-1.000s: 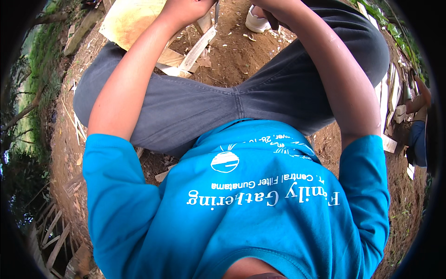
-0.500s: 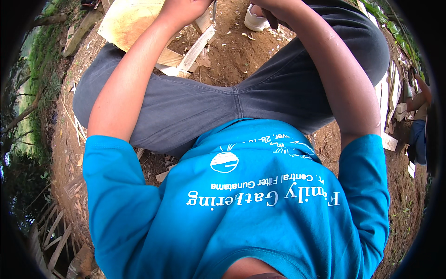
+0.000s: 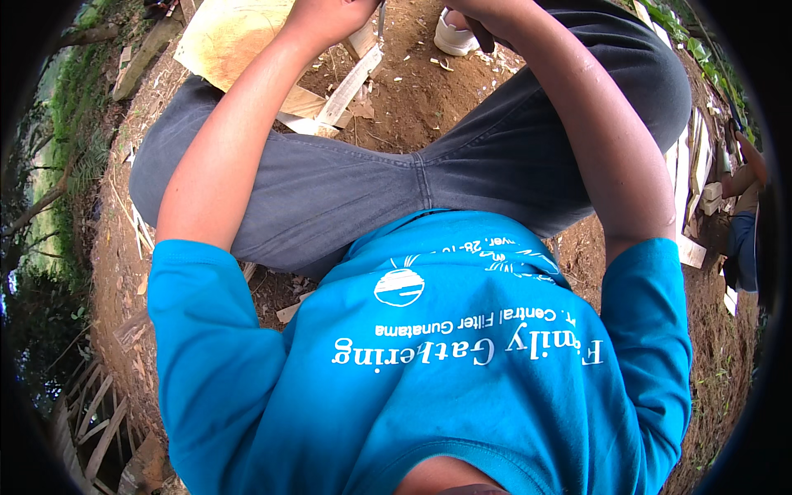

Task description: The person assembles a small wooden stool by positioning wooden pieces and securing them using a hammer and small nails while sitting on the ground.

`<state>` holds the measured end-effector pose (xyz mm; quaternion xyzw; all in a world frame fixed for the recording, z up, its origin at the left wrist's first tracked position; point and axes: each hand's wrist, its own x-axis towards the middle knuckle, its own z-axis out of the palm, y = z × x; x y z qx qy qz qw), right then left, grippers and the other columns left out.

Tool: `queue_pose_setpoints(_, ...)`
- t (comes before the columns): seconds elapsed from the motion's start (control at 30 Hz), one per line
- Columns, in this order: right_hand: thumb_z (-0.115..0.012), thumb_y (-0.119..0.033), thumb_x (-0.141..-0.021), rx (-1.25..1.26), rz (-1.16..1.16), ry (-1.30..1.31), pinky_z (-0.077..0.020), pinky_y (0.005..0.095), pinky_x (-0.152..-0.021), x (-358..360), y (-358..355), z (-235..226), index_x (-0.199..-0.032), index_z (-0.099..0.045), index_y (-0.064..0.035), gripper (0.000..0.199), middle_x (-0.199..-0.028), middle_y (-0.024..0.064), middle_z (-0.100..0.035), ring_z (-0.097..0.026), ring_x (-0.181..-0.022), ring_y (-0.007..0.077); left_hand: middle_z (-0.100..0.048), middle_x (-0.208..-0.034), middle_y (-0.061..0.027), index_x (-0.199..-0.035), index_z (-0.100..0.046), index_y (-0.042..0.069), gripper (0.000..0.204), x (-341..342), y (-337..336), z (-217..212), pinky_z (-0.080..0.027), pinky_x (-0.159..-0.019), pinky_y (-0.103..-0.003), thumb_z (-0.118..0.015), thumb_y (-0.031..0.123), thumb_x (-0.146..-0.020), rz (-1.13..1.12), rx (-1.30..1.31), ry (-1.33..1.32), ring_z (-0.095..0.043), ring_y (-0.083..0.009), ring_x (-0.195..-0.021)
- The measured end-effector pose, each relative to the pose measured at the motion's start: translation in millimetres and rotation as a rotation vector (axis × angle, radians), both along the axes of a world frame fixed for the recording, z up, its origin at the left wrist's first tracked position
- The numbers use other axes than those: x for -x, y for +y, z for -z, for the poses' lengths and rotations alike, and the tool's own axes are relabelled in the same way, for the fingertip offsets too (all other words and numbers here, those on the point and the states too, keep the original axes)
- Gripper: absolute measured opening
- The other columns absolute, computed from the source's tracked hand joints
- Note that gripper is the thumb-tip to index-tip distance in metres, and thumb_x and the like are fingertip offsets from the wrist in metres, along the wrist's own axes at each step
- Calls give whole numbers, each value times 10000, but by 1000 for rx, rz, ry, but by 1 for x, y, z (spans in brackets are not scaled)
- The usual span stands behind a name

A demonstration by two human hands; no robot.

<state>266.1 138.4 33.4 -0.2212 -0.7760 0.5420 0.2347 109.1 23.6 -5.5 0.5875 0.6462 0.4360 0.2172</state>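
Observation:
Both of my hands are at the top edge, where the frame cuts off most of the fingers. My left hand (image 3: pixel 334 15) is curled closed beside a thin, dark, blade-like strip (image 3: pixel 382 18); what it grips is hidden. Just below it, a pale wood piece (image 3: pixel 361 40) stands over the dirt. My right hand (image 3: pixel 492 11) is bent inward above a foot in a white sandal (image 3: pixel 455 35). A dark, narrow shape (image 3: pixel 484 38) hangs under that hand, and I cannot tell whether it is a finger or a handle.
A broad, flat-topped wood block (image 3: pixel 227 41) stands left of my left forearm. Wood offcuts (image 3: pixel 351 87) and shavings lie on the brown dirt between my legs. Long pale strips (image 3: pixel 700 161) lie at right, near another person in blue (image 3: pixel 745 247) holding a dark tool. Greenery (image 3: pixel 70 124) borders the left.
My arms and hands stay almost in place. At the far right, the other person's dark tool has risen slightly.

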Motion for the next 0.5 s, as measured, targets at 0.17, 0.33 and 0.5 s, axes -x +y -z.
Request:
queue_pose_setpoints(0.17,-644,-144,-997,-53,66,-109,-504,300,-718,-11,-4,-22,-1144,-597,-6,207,-919,59,-632,-591,-786,131,-749,-962,-144,-1218,-663,-16,293,-6,2,-13,-572,-813,-348,-689,98,-949,30,12,31,-725,-196,-886)
queue_pose_setpoints(0.33,-523,-150,-1084,2,-52,106,-518,274,-721,-57,-14,-94,-1244,-579,-1,226,-965,45,-649,-599,-773,112,-742,-982,-178,-1206,-661,-17,328,4,-4,-4,-570,-813,-372,-714,149,-928,33,-47,83,-729,-253,-892)
queue_pose_setpoints(0.5,-478,-127,-1099,-420,-88,-377,-389,221,-632,-102,-36,-115,-1229,-560,-20,187,-846,-28,-509,-463,-705,46,-741,-946,-189,-1158,-671,-24,304,-2,-6,-6,-568,-802,-370,-721,138,-905,8,-27,90,-733,-270,-869)
